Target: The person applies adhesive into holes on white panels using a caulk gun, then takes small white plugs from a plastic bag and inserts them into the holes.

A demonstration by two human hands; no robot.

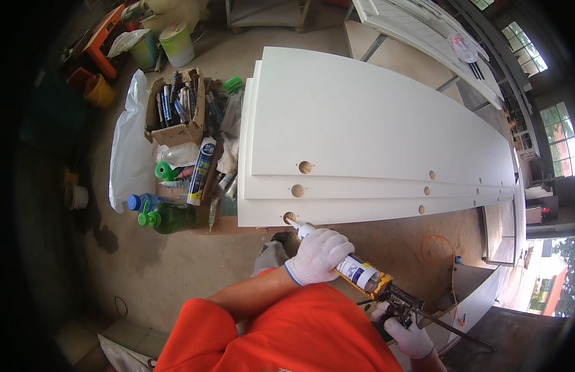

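Note:
My left hand (321,255), in a white knit glove, is closed around the front of a sealant cartridge (357,271). The cartridge sits in a caulking gun (398,300) with a yellow and black frame. Lower right, my gloved right hand (409,335) grips the gun's handle, its fingers partly hidden. From the cartridge, a pale nozzle (292,222) reaches to the round hole (289,217) near the left end of the nearest white panel (262,212). Whether the tip touches the hole's wall, I cannot tell. Two more panels lie above it, stepped back, with similar round holes.
Left of the panels stand a cardboard box (176,133) of markers, a sealant tube (202,170), a green bottle (169,218) and a white plastic sheet (127,146). Buckets (177,44) are farther back. More white panels (424,38) rest on a rack at upper right.

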